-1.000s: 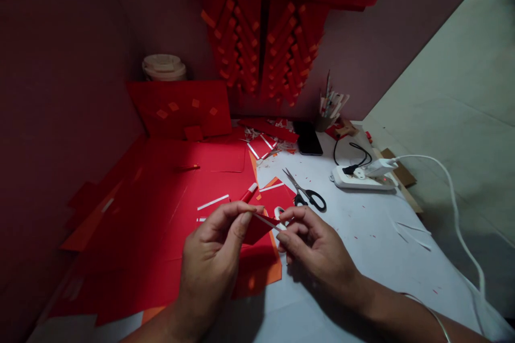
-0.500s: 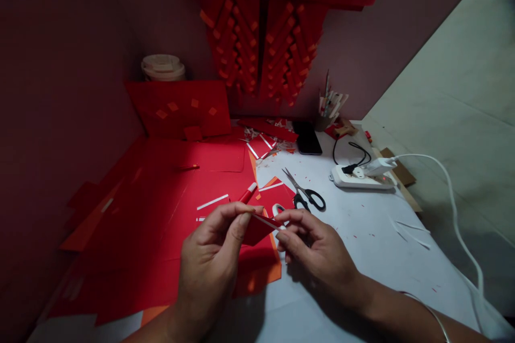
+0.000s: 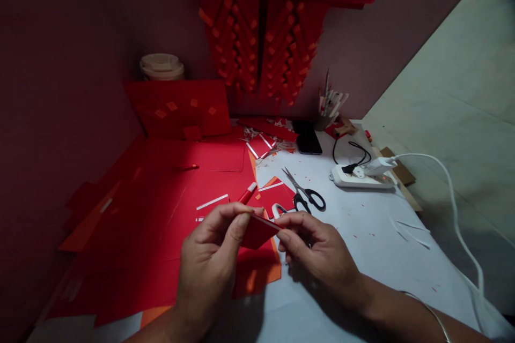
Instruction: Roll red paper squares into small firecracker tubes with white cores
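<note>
Above the table (image 3: 341, 246), left hand (image 3: 213, 257) and right hand (image 3: 319, 246) pinch red paper (image 3: 257, 233).

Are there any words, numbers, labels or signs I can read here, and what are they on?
None that can be read.
Held red paper: no writing shows.
Scissors: no readable mark.
Black phone: no letters show.
Power strip: any marking is too small to read.
</note>
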The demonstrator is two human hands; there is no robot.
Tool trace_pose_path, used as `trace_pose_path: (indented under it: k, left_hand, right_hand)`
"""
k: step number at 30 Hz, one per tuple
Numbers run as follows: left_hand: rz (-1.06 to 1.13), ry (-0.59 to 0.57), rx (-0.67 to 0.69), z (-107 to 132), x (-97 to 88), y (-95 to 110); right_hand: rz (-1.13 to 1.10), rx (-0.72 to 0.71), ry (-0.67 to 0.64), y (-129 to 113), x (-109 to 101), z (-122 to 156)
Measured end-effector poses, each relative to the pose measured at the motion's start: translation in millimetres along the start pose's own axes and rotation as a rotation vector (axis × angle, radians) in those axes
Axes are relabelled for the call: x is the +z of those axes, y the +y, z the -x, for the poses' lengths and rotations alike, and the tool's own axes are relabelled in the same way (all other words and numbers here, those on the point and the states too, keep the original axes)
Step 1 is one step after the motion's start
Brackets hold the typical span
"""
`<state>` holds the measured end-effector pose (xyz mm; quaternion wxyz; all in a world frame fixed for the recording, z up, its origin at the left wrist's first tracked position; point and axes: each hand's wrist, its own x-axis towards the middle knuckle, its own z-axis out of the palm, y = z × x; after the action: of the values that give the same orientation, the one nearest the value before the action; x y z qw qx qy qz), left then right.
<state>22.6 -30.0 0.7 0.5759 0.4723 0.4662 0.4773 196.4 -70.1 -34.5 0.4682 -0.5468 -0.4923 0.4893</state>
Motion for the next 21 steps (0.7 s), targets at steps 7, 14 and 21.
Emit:
trace_pose_path:
  k: [7,14,21]
  left_hand:
    - [0.019,-0.008,-0.015,1,-0.7,-3]
    - [0.035,-0.024,-0.099,-2,-1.6,0]
    - [-0.151,-0.095,-0.104,-14,-0.6,9]
  right_hand:
    - [-0.013,0.007,0.007,2,1,1]
    - [0.041,-0.021,0.003,-2,0,1]
    - [0.111,-0.011,-0.003,-11,-3,-3]
